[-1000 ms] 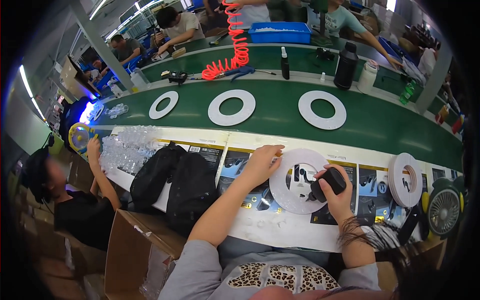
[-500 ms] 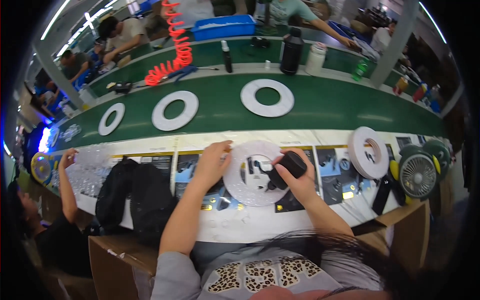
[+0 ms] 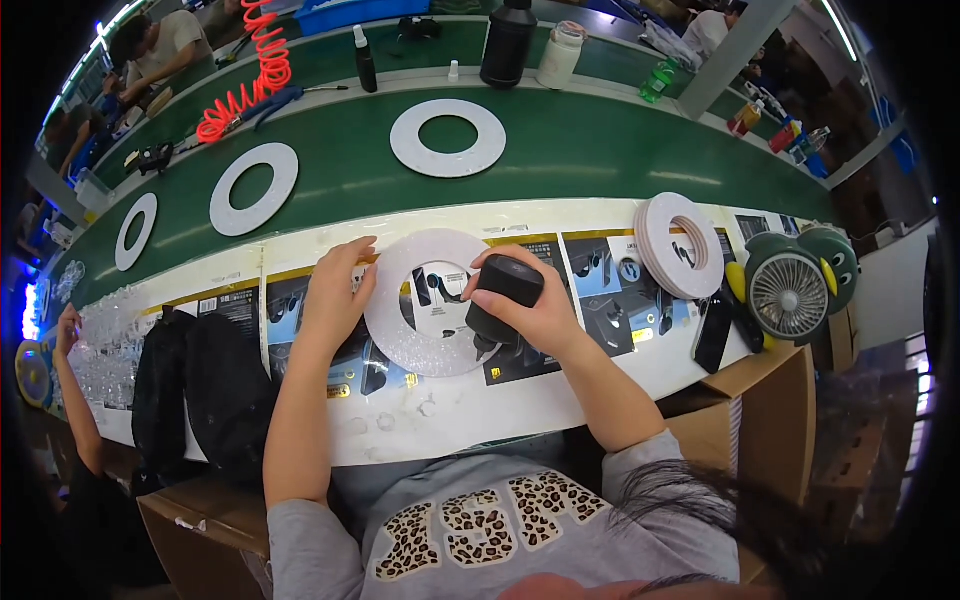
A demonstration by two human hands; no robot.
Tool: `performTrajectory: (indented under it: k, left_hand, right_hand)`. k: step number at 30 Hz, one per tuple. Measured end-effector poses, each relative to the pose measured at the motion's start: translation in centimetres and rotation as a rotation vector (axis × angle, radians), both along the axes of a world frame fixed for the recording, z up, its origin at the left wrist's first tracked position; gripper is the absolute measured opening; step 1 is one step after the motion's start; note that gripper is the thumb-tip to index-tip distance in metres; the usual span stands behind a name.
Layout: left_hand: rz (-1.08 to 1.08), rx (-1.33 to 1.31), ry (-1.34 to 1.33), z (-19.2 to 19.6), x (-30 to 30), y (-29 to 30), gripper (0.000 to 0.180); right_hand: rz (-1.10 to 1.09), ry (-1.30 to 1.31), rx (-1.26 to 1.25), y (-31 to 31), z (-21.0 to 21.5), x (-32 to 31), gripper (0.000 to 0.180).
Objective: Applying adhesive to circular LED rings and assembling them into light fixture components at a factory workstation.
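My right hand (image 3: 548,318) grips a black squeeze bottle (image 3: 508,283) that is tilted. Its narrow tip points down at the lower right part of a flat white ring (image 3: 398,328). Whether the tip touches the ring cannot be made out. At the ring's left edge my left hand (image 3: 335,300) is open, fingers apart and slightly bent, holding nothing. The ring lies on a worktop covered with printed sheets (image 3: 440,300), which show through its hole. To the right sits a stack of similar white rings (image 3: 652,245).
Three separate rings, including one ring (image 3: 448,138), lie on the green surface (image 3: 345,190) beyond. A small fan (image 3: 790,290) and a phone (image 3: 713,335) are at the right. Black bags (image 3: 225,375) and bubble wrap (image 3: 105,350) lie left, near another person's arm (image 3: 82,410). Bottles (image 3: 510,45) stand behind.
The whole scene has shifted left and up in the view. The bottle's tip sits farther out on the ring's lower right. My left hand stays open beside the ring.
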State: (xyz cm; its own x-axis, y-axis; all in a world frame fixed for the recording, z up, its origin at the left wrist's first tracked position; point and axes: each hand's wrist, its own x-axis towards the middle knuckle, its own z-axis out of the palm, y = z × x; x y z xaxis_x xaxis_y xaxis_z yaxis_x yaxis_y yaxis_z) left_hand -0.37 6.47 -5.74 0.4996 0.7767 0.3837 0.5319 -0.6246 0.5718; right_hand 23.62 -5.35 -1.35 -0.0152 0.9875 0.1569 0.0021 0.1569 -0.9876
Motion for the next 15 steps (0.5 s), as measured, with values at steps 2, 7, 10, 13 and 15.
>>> performTrajectory:
  k: [2, 7, 10, 13, 15]
  left_hand:
    - [0.005, -0.002, 0.008, 0.05, -0.02, -0.05, 0.036]
    - [0.002, 0.007, 0.031, 0.22, -0.18, -0.11, 0.037]
    - [0.005, 0.002, 0.036, 0.35, -0.15, -0.12, 0.037]
    - [0.001, -0.002, 0.038, 0.20, -0.18, -0.03, 0.037]
    - [0.002, -0.006, 0.027, 0.17, -0.13, 0.01, 0.036]
  right_hand:
    - [0.000, -0.008, -0.009, -0.07, 0.06, -0.01, 0.028]
    - [-0.002, -0.044, -0.002, 0.03, -0.07, -0.08, 0.028]
    - [-0.006, -0.056, 0.008, 0.09, -0.12, -0.10, 0.027]
    - [0.002, -0.031, -0.011, 0.18, -0.33, -0.13, 0.027]
    - [0.000, -0.046, -0.007, 0.22, -0.41, -0.10, 0.027]
